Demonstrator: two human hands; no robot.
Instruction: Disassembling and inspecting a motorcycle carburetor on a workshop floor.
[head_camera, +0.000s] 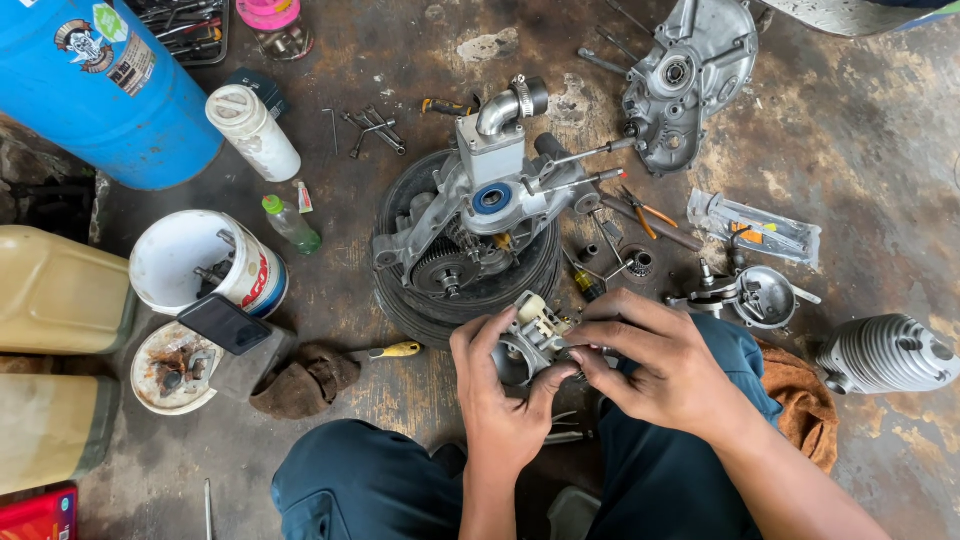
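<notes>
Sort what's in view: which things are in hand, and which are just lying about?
In hand: carburetor, held by left hand and right hand.

Lying about: engine case on tyre, blue drum, white bucket, cylinder, rag.

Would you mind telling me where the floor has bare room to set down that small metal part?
Bare floor lies right of the engine cover, above the plastic packet and finned cylinder. A smaller patch sits between the brown rag and tyre. Around the engine case and both hands, tools crowd it.
</notes>
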